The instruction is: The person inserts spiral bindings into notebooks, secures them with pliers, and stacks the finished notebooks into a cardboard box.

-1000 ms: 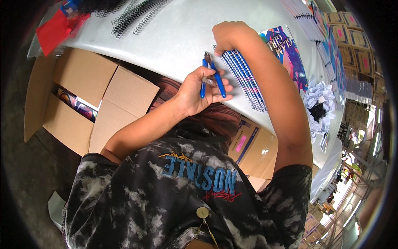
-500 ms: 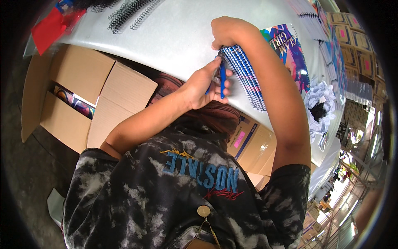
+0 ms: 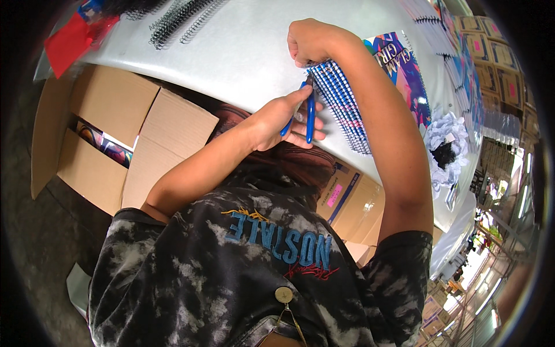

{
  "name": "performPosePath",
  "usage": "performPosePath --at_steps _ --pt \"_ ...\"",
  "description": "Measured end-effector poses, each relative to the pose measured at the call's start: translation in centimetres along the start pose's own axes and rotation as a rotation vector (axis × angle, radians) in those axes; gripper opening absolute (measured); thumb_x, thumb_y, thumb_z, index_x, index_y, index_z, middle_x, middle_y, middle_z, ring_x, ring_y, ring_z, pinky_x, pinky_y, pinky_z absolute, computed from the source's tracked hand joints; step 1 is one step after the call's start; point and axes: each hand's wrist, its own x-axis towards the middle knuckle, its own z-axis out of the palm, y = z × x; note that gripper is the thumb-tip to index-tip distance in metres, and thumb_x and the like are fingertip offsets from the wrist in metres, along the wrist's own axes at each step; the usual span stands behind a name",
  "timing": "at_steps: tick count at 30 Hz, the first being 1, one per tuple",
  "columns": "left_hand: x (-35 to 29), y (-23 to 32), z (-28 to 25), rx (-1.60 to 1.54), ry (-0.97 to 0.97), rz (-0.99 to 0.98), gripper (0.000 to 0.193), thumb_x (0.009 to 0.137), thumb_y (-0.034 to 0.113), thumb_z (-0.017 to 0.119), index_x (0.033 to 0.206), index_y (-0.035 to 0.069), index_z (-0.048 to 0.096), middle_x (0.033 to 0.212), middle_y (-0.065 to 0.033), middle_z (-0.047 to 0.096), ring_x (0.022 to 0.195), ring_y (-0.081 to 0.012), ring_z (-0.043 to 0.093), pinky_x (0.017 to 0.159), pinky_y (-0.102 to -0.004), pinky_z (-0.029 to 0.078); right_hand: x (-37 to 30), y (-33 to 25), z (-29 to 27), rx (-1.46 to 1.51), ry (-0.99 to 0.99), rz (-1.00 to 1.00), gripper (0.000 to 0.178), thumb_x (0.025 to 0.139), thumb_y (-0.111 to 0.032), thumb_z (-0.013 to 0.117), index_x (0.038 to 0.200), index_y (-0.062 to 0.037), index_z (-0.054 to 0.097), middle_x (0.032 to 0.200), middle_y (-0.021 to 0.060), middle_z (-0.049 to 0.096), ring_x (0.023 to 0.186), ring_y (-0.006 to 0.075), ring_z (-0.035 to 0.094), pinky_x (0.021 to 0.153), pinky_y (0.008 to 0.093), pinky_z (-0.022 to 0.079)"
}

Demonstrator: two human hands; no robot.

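Observation:
Blue-handled pliers (image 3: 310,115) rest in my left hand (image 3: 283,120). Their handles are spread apart, and the dark jaws point at the far end of a stack of spiral notebooks (image 3: 342,107). Blue-and-white bound edges of the stack face me. My right hand (image 3: 315,41) is curled over the stack's far left corner, its fingertips partly hidden. Beneath my right forearm, a notebook with a colourful purple cover (image 3: 404,75) lies on the white table (image 3: 243,52).
Loose black spiral coils (image 3: 176,26) lie at the far left of the table. An open cardboard box (image 3: 167,130) stands left of me, another box (image 3: 352,199) under the table edge. Right are a pale ruffled bundle (image 3: 448,147) and piled notebooks (image 3: 430,26).
The pliers' handles have spread wider, and my left fingers have loosened around them. My right hand has shifted slightly left at the notebooks' far end.

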Motion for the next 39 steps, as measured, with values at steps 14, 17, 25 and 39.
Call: performPosePath --at_steps 14,17,25,39 --pt "-0.6 0.9 -0.8 -0.019 0.000 -0.056 0.044 0.094 0.037 0.033 0.110 0.000 0.051 0.092 -0.0146 0.056 0.086 -0.0307 0.062 0.071 -0.0458 0.056 0.2 0.0 0.1 -0.019 -0.020 0.013 0.019 0.063 -0.003 0.072 0.081 0.0002 0.067 0.075 0.0129 0.067 0.065 0.0203 0.063 0.057 0.0310 0.049" --pt "-0.2 0.9 -1.1 -0.033 0.003 -0.037 0.042 0.095 0.038 0.035 0.109 0.002 0.051 0.090 -0.0129 0.056 0.083 -0.0281 0.062 0.071 -0.0449 0.055 0.2 -0.1 -0.2 0.003 -0.044 0.009 0.019 0.063 -0.003 0.071 0.082 0.0001 0.067 0.075 0.0126 0.066 0.065 0.0203 0.063 0.057 0.0310 0.049" --pt "0.2 0.5 -2.0 -0.060 -0.030 -0.018 0.045 0.097 0.042 0.033 0.112 0.003 0.049 0.081 -0.0061 0.054 0.076 -0.0214 0.061 0.071 -0.0387 0.055 -0.7 -0.6 -0.8 0.062 -0.051 -0.027 0.021 0.064 0.000 0.070 0.084 0.0004 0.066 0.076 0.0119 0.066 0.062 0.0192 0.062 0.055 0.0304 0.048" --pt "-0.6 1.0 -1.2 0.147 0.079 -0.040 0.056 0.096 0.053 0.029 0.116 0.004 0.049 0.092 -0.0108 0.058 0.088 -0.0236 0.062 0.070 -0.0318 0.050 -0.8 -0.4 -1.1 0.139 -0.048 -0.028 0.024 0.063 0.004 0.068 0.087 0.0013 0.064 0.073 0.0110 0.064 0.060 0.0173 0.059 0.052 0.0298 0.046"
